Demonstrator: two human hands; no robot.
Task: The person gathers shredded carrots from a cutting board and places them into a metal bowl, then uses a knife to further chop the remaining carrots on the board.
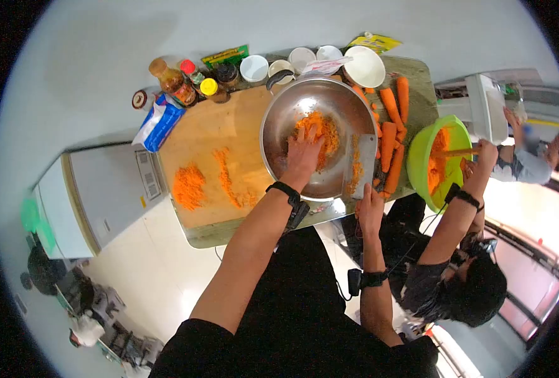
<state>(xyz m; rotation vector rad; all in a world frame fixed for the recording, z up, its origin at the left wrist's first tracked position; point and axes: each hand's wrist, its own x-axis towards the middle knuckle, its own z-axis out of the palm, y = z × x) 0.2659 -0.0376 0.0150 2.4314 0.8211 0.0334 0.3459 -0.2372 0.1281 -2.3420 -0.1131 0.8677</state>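
My left hand [302,154] reaches into a large steel bowl [279,126], fingers spread on the grated carrot [325,126] inside it. My right hand [370,209] grips the handle of a cleaver [363,162], whose flat blade leans over the bowl's right rim with carrot shreds on it. Both wrists wear black bands. The bowl stands on a wooden board [210,132].
Piles of grated carrot [188,186] lie on the board's left part. Whole carrots [391,129] lie right of the bowl. Sauce bottles [173,82], cups and a white bowl [364,66] line the far edge. Another person's hand [486,153] stirs a green bowl [421,157] at right.
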